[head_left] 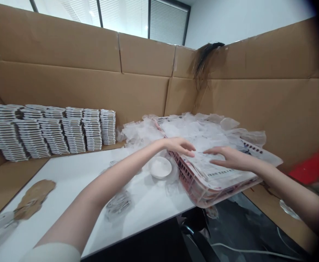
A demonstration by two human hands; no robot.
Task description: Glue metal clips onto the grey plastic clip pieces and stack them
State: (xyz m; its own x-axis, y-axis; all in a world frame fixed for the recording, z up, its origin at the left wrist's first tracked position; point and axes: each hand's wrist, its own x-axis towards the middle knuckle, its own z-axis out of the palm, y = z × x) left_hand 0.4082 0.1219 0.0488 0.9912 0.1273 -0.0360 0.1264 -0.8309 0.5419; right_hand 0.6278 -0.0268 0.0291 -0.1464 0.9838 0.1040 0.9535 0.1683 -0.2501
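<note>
A pink crate (192, 182) sat right of centre, hanging over the white worktop's (74, 182) edge, heaped with clear plastic bags (203, 133) and topped by a printed plastic bag (216, 171). The left hand (180, 145) hovered open, fingers spread, just above that printed bag's left part. The right hand (230, 157) lay open and flat on it. Stacked white packets (52, 131) stood at the left.

The printed text on the white plastic bag (219, 171) is too blurred to read, the pink slatted crate (188, 178) beneath lies mostly hidden, and the red object (312, 163) at right is cut off.
</note>
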